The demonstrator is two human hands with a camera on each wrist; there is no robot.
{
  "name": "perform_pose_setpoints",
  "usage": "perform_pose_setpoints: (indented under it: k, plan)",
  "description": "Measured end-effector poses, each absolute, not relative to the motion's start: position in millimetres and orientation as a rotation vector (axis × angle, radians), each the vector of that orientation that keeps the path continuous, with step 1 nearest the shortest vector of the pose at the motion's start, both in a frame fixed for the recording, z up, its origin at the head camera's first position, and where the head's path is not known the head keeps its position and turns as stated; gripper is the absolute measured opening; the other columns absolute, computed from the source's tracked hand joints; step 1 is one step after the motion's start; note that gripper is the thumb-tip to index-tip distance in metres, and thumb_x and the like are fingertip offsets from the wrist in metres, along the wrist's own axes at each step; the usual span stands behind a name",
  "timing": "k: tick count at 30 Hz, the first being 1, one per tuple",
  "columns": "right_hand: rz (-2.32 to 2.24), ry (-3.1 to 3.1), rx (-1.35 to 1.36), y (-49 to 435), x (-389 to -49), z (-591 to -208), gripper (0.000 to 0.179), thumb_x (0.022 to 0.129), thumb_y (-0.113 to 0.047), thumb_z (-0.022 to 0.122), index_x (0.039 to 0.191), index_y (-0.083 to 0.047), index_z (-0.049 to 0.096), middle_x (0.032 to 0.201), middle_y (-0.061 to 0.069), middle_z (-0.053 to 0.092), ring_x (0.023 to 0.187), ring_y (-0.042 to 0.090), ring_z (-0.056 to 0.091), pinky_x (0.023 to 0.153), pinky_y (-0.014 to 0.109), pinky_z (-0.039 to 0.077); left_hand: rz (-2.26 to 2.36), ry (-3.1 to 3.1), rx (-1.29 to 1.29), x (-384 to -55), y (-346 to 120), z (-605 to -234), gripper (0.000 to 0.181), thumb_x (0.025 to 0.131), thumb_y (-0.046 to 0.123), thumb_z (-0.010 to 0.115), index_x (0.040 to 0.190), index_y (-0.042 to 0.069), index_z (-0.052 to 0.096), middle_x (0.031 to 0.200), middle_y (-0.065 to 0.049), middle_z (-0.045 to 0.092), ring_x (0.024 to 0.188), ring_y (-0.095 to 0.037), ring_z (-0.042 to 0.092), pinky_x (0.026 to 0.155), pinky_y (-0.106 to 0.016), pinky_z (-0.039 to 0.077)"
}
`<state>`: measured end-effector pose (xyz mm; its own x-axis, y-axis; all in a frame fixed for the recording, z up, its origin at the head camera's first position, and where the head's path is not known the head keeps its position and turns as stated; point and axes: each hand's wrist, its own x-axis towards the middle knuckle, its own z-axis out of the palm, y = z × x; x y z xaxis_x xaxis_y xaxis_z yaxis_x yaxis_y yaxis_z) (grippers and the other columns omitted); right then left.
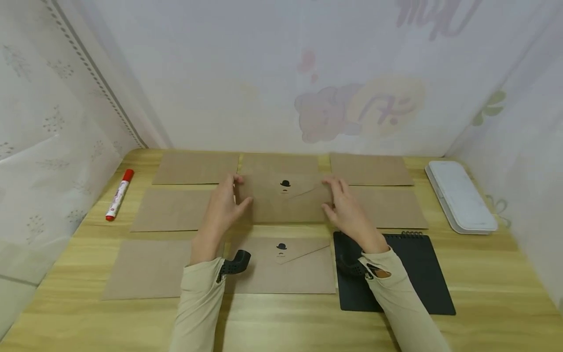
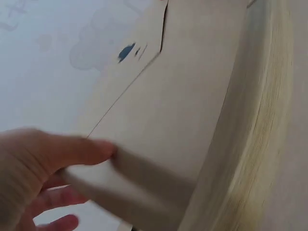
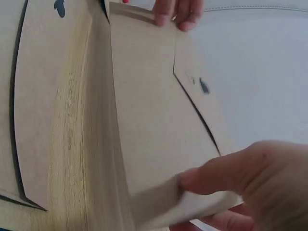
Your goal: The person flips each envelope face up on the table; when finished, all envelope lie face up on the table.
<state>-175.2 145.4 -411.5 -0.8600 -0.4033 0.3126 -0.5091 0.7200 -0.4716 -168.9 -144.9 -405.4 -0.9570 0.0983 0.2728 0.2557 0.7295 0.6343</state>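
Note:
Both hands hold a brown kraft envelope [image 1: 288,208] by its two short ends, in the middle of the table. Its flap side, printed with a black bowler hat and moustache, faces me, tilted up over the wood. My left hand [image 1: 222,208] pinches the left end; in the left wrist view the thumb [image 2: 96,151] presses the front while the fingers go behind. At the right end, my right hand [image 1: 349,210] grips likewise, thumb [image 3: 197,180] in front. Nearer me lies a second envelope [image 1: 286,276], flap side and hat print up.
More envelopes lie plain side up in rows, including a back left one [image 1: 195,168], a back right one [image 1: 369,171] and a front left one [image 1: 145,269]. A red-capped marker [image 1: 119,195] lies far left. A black spiral notebook [image 1: 422,274] sits under my right forearm; a white case [image 1: 462,195] is far right.

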Motion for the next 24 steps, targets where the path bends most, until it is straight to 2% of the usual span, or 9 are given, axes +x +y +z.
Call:
perform_pose_setpoints:
  k: [5, 11, 18, 24]
  plan:
    - [0.812, -2.798, 0.686, 142.7, -172.7, -413.8, 0.062, 0.078, 0.000, 0.072, 0.132, 0.002, 0.043, 0.140, 0.032, 0.026, 0.112, 0.045, 0.046, 0.088, 0.054, 0.042, -0.947, -2.818, -0.311, -167.4, -148.2, -409.0, 0.048, 0.074, 0.006, 0.077, 0.112, -0.003, 0.049, 0.108, -0.020, 0.055, 0.097, -0.034, 0.054, 0.085, -0.044, 0.044]
    - [0.793, -2.748, 0.717, 139.6, -175.5, -412.9, 0.054, 0.078, 0.001, 0.072, 0.128, 0.000, 0.051, 0.143, 0.031, 0.025, 0.109, 0.044, 0.050, 0.085, 0.053, 0.045, -0.900, -2.825, -0.283, -169.0, -144.4, -410.0, 0.039, 0.074, 0.004, 0.077, 0.102, 0.004, 0.050, 0.104, -0.017, 0.050, 0.092, -0.033, 0.051, 0.081, -0.045, 0.044]
    - [0.736, -2.773, 0.724, 135.4, -172.2, -417.7, 0.047, 0.078, 0.003, 0.071, 0.123, -0.001, 0.059, 0.144, 0.034, 0.021, 0.126, 0.048, 0.031, 0.092, 0.054, 0.040, -0.993, -2.863, -0.241, -169.3, -141.4, -412.1, 0.030, 0.077, 0.001, 0.073, 0.098, 0.002, 0.052, 0.111, -0.018, 0.048, 0.096, -0.033, 0.052, 0.082, -0.044, 0.044]
    - [0.727, -2.783, 0.712, 128.3, -168.4, -420.7, 0.045, 0.079, 0.003, 0.070, 0.123, -0.002, 0.060, 0.144, 0.031, 0.023, 0.127, 0.046, 0.032, 0.090, 0.051, 0.042, -0.977, -2.917, -0.176, -167.1, -143.6, -410.2, 0.024, 0.077, 0.002, 0.074, 0.086, 0.002, 0.052, 0.113, -0.020, 0.048, 0.098, -0.032, 0.051, 0.081, -0.041, 0.043]
